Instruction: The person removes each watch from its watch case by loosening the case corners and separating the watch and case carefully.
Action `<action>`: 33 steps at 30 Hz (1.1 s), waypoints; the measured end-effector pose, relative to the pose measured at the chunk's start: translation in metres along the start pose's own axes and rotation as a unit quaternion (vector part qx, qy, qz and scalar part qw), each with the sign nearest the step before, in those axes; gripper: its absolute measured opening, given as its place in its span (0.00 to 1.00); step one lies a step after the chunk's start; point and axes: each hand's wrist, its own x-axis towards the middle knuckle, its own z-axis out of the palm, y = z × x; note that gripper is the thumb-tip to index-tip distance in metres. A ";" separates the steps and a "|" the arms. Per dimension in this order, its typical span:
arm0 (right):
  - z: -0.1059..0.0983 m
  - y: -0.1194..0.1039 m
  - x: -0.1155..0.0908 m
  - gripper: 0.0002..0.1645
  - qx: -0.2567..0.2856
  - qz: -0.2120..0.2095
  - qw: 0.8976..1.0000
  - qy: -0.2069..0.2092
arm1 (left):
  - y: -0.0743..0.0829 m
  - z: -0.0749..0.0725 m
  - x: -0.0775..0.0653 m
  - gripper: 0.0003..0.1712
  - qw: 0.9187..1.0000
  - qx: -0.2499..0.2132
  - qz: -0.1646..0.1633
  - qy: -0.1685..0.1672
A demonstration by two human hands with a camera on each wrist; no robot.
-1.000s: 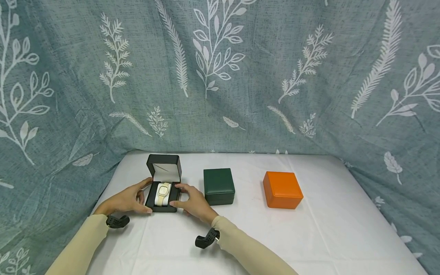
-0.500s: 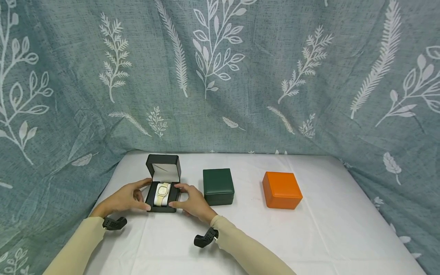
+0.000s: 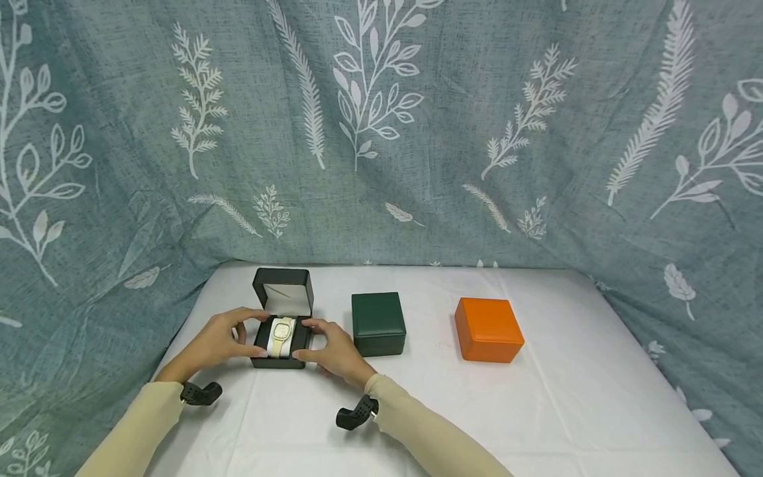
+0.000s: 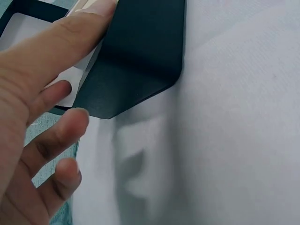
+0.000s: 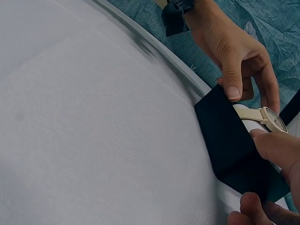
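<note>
An open black watch box [image 3: 279, 364] stands at the left of the table, its white-lined lid [image 3: 283, 275] raised at the back. Inside it a watch [image 3: 282, 331] with a pale yellow strap is wrapped on a white cushion [image 3: 272, 339]. My left hand [image 3: 214, 339] holds the box's left side, thumb and index finger over the rim, the other fingers loosely bent outside. On the opposite side my right hand [image 3: 338, 351] grips the box, its thumb [image 5: 272, 145] beside the cushion and other fingers low on the outer wall in the right wrist view.
A closed dark green box [image 3: 378, 323] stands right of my right hand. Farther right is a closed orange box [image 3: 489, 329]. All rest on a white tablecloth [image 3: 453, 424], with a leaf-patterned curtain [image 3: 441, 165] behind. Each wrist wears a black camera [image 3: 357, 412].
My left hand has shifted slightly right, its thumb and index finger moving from the box's outer side onto its rim. The right hand and the boxes stay in place.
</note>
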 end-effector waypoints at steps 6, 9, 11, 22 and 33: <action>0.000 0.000 -0.002 0.41 0.005 0.002 1.000 -0.004 | 0.002 0.001 0.001 0.42 0.999 0.010 -0.015 -0.043; 0.001 0.000 -0.003 0.41 0.005 0.002 1.000 -0.005 | 0.003 0.001 0.004 0.42 0.998 0.015 -0.014 -0.057; 0.001 0.000 -0.003 0.41 0.002 0.002 1.000 -0.005 | 0.003 0.001 0.005 0.43 0.998 0.016 -0.013 -0.067; 0.001 -0.001 -0.004 0.41 -0.004 0.003 1.000 -0.006 | 0.014 -0.006 0.015 0.44 0.989 0.083 0.009 -0.122; -0.001 -0.001 -0.005 0.41 -0.002 0.001 1.000 -0.006 | 0.037 -0.002 0.025 0.44 0.968 0.221 0.006 -0.118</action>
